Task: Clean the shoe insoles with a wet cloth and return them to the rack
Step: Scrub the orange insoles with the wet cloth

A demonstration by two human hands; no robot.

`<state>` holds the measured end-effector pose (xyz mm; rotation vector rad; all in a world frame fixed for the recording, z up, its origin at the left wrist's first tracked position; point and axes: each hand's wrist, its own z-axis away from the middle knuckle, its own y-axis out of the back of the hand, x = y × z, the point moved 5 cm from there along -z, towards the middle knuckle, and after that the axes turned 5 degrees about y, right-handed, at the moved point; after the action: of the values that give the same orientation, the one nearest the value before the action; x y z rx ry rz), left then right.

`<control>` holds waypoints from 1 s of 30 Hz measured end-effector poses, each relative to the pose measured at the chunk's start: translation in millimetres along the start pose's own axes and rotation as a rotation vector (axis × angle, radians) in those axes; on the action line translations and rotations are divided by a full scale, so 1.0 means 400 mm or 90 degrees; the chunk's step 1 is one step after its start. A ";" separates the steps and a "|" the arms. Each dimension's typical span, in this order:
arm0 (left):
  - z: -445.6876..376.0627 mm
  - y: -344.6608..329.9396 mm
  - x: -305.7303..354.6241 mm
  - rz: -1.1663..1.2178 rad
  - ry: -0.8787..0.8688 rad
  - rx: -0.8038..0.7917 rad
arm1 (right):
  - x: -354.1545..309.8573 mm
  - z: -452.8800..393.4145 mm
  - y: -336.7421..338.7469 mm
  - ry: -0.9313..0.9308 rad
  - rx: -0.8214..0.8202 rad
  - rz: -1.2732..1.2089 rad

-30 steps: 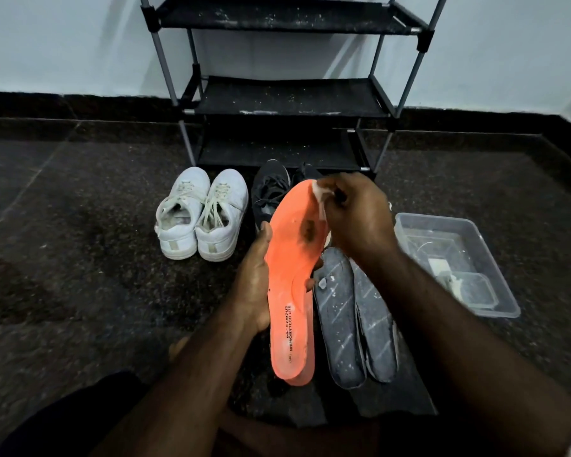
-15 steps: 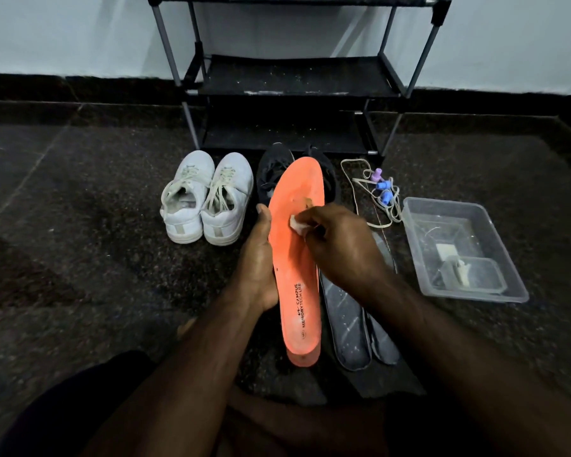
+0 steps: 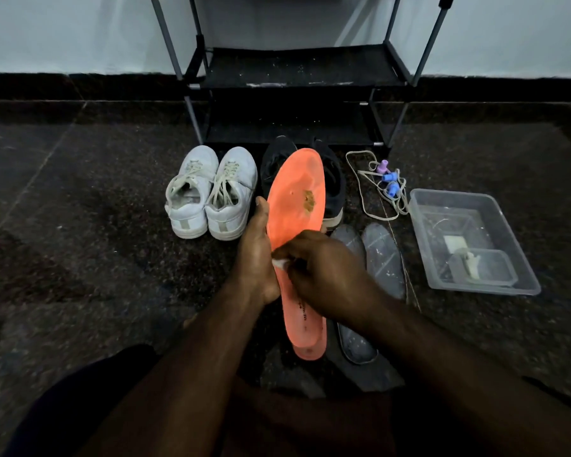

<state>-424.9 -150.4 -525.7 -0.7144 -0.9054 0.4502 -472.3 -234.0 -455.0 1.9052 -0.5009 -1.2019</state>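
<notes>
Camera, one listed: head-worn, wide-angle. I see it looking forward and steeply down from above the person's lap, facing the shoe rack point(image 3: 294, 70) against the wall. The rack sits top centre (its upper shelves cropped by the frame edge). Nearer than the rack, floor fills the middle; nearest, both forearms enter from the bottom edge. No second view shares this scene.
</notes>
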 end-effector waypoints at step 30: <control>0.025 -0.024 0.028 -0.037 -0.001 -0.052 | 0.153 -0.015 0.032 -0.243 0.240 -0.385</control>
<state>-426.3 -146.1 -508.6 -0.7598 -0.9487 0.3635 -437.3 -280.8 -477.7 2.2398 -0.3731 -2.0029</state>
